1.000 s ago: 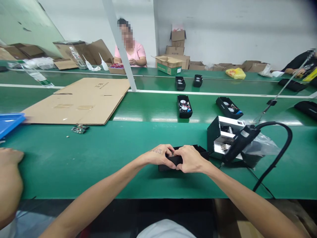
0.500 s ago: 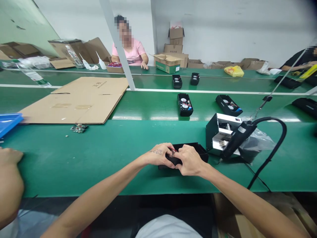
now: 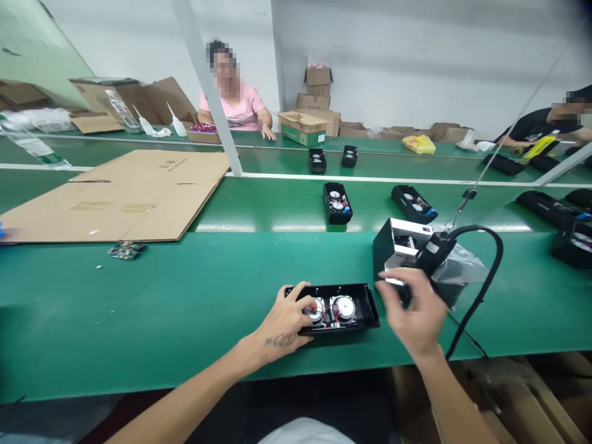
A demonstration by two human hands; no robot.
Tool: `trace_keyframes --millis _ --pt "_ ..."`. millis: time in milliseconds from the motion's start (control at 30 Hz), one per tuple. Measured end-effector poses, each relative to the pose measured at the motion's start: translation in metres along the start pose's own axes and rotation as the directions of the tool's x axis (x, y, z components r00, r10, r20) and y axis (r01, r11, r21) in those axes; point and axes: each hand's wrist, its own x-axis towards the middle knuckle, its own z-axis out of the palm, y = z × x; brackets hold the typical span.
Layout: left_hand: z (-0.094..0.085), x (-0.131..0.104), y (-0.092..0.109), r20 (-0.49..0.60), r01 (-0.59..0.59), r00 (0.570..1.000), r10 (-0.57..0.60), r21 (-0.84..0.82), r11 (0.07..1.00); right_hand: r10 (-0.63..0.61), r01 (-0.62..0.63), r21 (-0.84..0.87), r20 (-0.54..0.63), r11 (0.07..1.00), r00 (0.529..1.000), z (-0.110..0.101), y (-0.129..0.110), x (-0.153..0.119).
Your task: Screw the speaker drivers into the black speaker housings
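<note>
An open black speaker housing (image 3: 365, 324) lies lengthwise on the green bench before me, with two round silver-backed speakers (image 3: 343, 309) and thin red and black wires inside. My left hand (image 3: 289, 317) grips its left end, thumb on the near wall and fingers reaching over the inside, covering part of the left speaker. To the right of the housing, my right hand (image 3: 414, 308) is raised, thumb and fingers apart, with nothing visible between them. Just behind it hangs a black electric screwdriver (image 3: 435, 251), its lower end hidden by the hand. A black-and-silver screw feeder (image 3: 388, 237) stands there too.
Flat cardboard (image 3: 120, 197) and a small heap of circuit boards (image 3: 127, 249) lie at left. Other speaker housings (image 3: 338, 203) sit on the strip beyond. A clear plastic bag (image 3: 462, 265) and the screwdriver's cable (image 3: 494, 265) are at right. Across the bench sits a co-worker (image 3: 243, 108).
My right hand has left the housing and moved right toward the screwdriver, opening. The housing now lies flatter, its speakers showing, and my left hand has shifted to its left end. The view has shifted slightly.
</note>
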Motion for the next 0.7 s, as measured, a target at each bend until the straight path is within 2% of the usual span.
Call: trace_keyframes --millis 33,67,100,133,200,233,267,300,433,567,600,633,700 --pt "0.005 -0.004 0.001 -0.027 -0.023 0.999 0.024 0.054 0.998 0.067 -0.080 -0.045 -0.240 0.996 0.968 -0.010 0.013 0.000" --pt "0.009 -0.007 0.001 -0.044 -0.036 0.998 0.040 0.092 0.995 0.123 -0.168 -0.082 -0.389 0.982 0.913 -0.017 0.028 0.000" --pt "0.012 -0.010 0.001 -0.052 -0.043 0.997 0.049 0.110 0.993 0.180 -0.255 -0.107 -0.457 0.961 0.871 -0.024 0.042 0.000" --pt "0.014 -0.012 0.001 -0.054 -0.048 0.997 0.055 0.120 0.992 0.257 -0.339 -0.120 -0.436 0.933 0.863 -0.028 0.056 -0.001" --pt "0.017 -0.015 -0.001 -0.067 -0.058 0.996 0.067 0.128 0.990 0.458 -0.490 -0.101 -0.235 0.866 0.858 -0.034 0.077 -0.002" --pt "0.018 -0.015 -0.002 -0.076 -0.060 0.995 0.070 0.127 0.990 0.536 -0.547 -0.073 -0.128 0.834 0.834 -0.035 0.083 -0.002" --pt "0.018 -0.014 -0.004 -0.087 -0.061 0.994 0.072 0.123 0.991 0.585 -0.588 -0.039 -0.057 0.808 0.809 -0.035 0.088 -0.003" --pt "0.019 -0.014 -0.005 -0.096 -0.062 0.993 0.073 0.118 0.991 0.607 -0.608 -0.002 -0.034 0.794 0.794 -0.034 0.090 -0.004" --pt "0.020 -0.012 -0.008 -0.130 -0.073 0.988 0.086 0.107 0.992 0.570 -0.548 0.167 -0.143 0.820 0.809 -0.022 0.090 -0.015" --pt "0.021 -0.012 -0.007 -0.156 -0.082 0.983 0.099 0.111 0.990 0.625 -0.575 0.420 0.025 0.702 0.780 -0.011 0.086 -0.016" --pt "0.022 -0.012 -0.007 -0.166 -0.084 0.981 0.102 0.111 0.990 0.629 -0.569 0.466 0.033 0.678 0.777 -0.012 0.084 -0.013" --pt "0.022 -0.012 -0.008 -0.177 -0.085 0.979 0.104 0.110 0.990 0.624 -0.541 0.505 0.006 0.672 0.782 -0.015 0.082 -0.007" --pt "0.024 -0.012 -0.009 -0.200 -0.091 0.974 0.111 0.104 0.990 0.576 -0.421 0.563 -0.122 0.711 0.809 -0.024 0.075 0.008"
